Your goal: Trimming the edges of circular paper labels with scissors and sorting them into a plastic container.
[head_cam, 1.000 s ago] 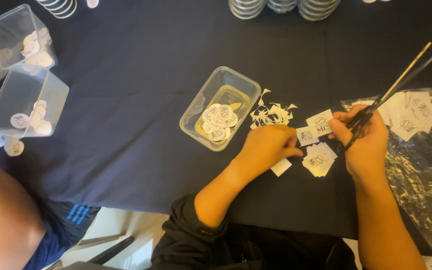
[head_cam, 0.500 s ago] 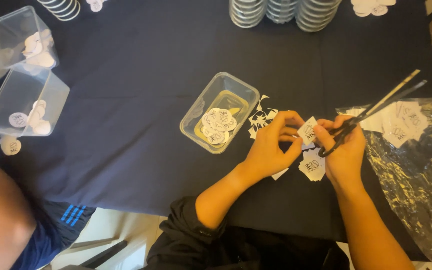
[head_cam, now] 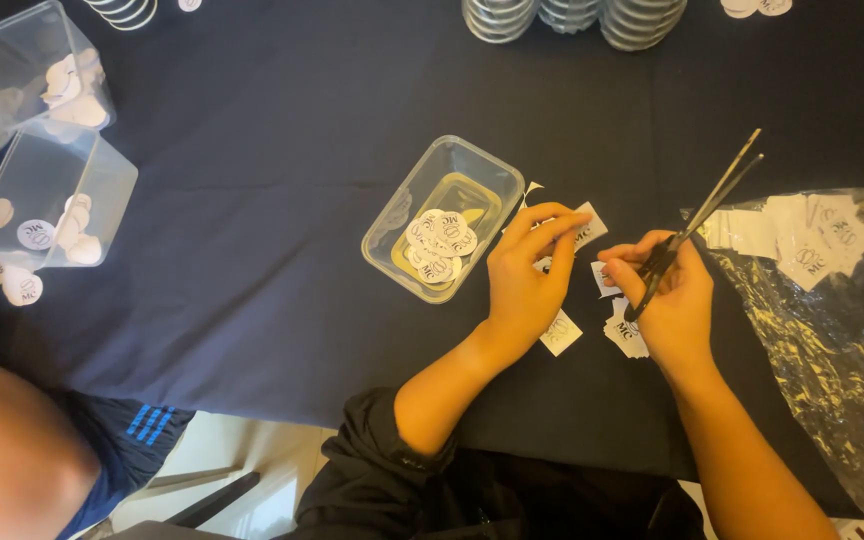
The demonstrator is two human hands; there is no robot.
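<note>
A dark cloth covers the table [head_cam: 252, 180], matte and softly creased. Near its middle sits a clear rectangular plastic tub [head_cam: 444, 218] with rounded corners, holding a loose heap of small round white paper discs [head_cam: 439, 243] with dark printing. Just right of the tub, the person's left hand [head_cam: 527, 280] rests palm down, wrist bent, its fingers curled and pinching a small square white paper slip [head_cam: 586, 228] between thumb and forefinger. Further right of the tub, the right hand [head_cam: 670, 300] is closed around the dark handles of slim metal scissors [head_cam: 697, 225], whose long blades lie nearly together and point up and away from the tub. More cut white squares [head_cam: 624, 335] lie on the cloth between and below the two hands. Well right of the tub, a crinkled clear plastic bag [head_cam: 832, 330] holds more white printed slips. Far left of the tub stand two more clear tubs [head_cam: 52, 190] holding white discs.
</note>
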